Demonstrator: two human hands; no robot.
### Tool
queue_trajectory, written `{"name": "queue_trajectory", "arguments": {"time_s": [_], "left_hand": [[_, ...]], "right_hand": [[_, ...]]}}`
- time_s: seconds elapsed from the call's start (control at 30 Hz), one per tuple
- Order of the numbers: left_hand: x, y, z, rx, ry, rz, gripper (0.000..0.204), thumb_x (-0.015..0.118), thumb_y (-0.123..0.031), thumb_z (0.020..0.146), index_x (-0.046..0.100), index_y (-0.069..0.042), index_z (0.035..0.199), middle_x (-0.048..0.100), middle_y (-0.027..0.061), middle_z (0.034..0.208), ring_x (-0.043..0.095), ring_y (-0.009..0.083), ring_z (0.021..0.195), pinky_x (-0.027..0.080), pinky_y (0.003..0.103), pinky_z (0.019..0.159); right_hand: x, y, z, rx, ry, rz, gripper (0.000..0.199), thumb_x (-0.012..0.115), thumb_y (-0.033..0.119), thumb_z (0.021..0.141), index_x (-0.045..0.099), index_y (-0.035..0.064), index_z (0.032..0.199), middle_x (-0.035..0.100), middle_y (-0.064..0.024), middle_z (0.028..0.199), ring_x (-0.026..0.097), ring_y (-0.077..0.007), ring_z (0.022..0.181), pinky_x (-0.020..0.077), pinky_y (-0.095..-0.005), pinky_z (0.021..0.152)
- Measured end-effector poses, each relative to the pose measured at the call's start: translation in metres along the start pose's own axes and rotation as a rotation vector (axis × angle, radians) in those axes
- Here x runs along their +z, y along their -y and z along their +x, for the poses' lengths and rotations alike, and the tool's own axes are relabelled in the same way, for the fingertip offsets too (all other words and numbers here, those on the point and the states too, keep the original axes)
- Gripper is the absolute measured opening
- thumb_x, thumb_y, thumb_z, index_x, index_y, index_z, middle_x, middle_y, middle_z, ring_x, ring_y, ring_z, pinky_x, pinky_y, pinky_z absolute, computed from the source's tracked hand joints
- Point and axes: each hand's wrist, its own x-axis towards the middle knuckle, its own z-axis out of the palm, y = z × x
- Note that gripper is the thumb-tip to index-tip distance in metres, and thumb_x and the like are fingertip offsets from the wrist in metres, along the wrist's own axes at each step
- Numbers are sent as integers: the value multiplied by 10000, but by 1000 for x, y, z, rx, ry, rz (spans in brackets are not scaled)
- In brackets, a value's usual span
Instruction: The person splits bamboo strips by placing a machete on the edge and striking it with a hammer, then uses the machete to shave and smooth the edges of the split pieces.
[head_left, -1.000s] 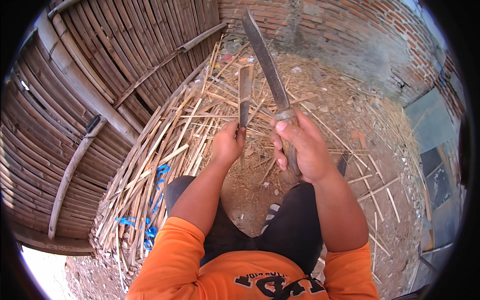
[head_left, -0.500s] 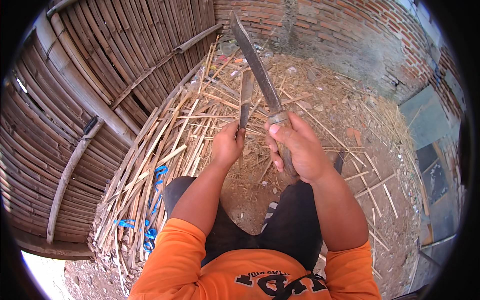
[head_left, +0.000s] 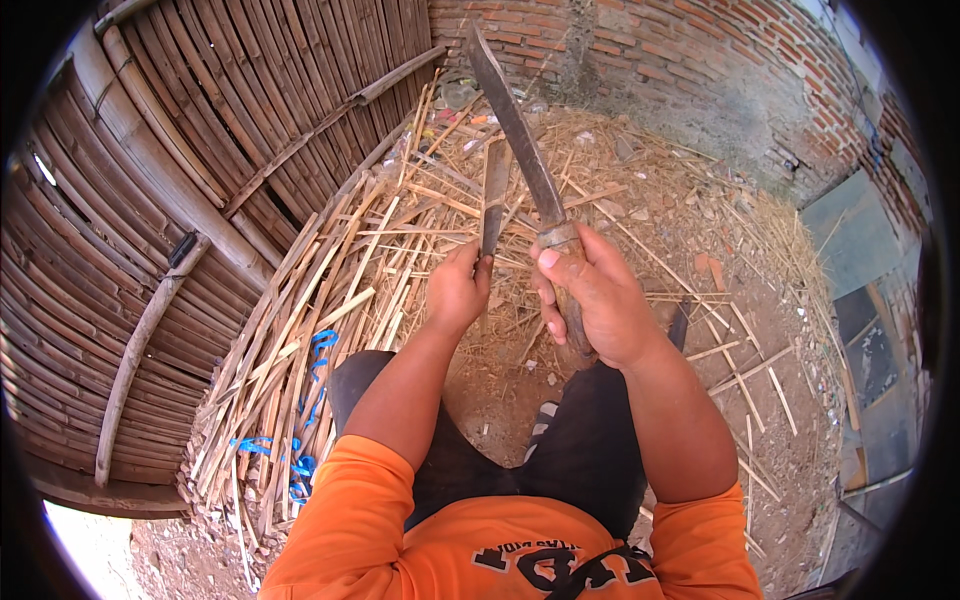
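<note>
My right hand [head_left: 595, 300] is closed round the wooden handle of a machete [head_left: 522, 140], whose long dark blade points up and away, tilted to the left. A metal collar joins blade and handle. In front of my left knee, my left hand [head_left: 459, 288] grips the near end of a split bamboo piece [head_left: 494, 180], greyish brown and held upright. The blade stands just right of the bamboo; whether they touch, I cannot tell. My left fingers hide the lower part of the bamboo.
Many split bamboo strips [head_left: 290, 350] lie heaped at my left, with blue plastic ribbon [head_left: 300, 465] among them. More strips [head_left: 745, 370] are scattered at my right. A bamboo wall [head_left: 250, 130] rises on the left, a brick wall [head_left: 690, 70] at the back.
Almost nothing differs. The machete blade's tip has shifted very slightly to the right, and both hands keep their grips.
</note>
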Motion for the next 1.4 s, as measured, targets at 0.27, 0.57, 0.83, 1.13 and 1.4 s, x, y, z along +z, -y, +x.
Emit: {"name": "queue_trajectory", "arguments": {"time_s": [0.27,0.57,0.83,1.13,1.4], "left_hand": [[0,1,-1,10,7,2,189,651,-186,934,674,-63,1075,692,178,979,668,411,822,537,482,701],[-1,0,-1,20,7,5,178,648,-190,937,666,-61,1059,689,178,982,669,409,819,541,480,700],[-1,1,-3,8,14,2,207,659,-197,930,677,-67,1089,702,172,1003,677,411,837,543,485,715],[-38,-23,-12,72,-223,-259,410,629,-74,860,491,12,1237,540,160,1171,598,288,994,522,380,804],[-155,-101,-62,-244,379,-702,757,763,-91,830,329,-32,1448,546,111,1144,601,195,984,547,357,841]], "right_hand": [[5,1,0,-5,-18,-12,224,589,246,1014,507,47,1074,546,-23,765,531,-92,522,440,-258,468],[5,0,0,-34,-27,-64,232,591,252,1010,509,41,1055,545,-24,735,525,-91,517,440,-258,472],[7,1,-1,-28,-47,-62,225,590,247,1009,506,40,1041,545,-29,738,524,-96,524,445,-264,478],[25,-7,4,-22,-67,13,220,578,238,1020,493,38,1050,544,-29,757,511,-97,517,435,-268,467],[54,-28,8,-146,-120,-17,265,565,256,1034,496,12,1111,564,-38,825,542,-113,695,460,-304,615]]}}
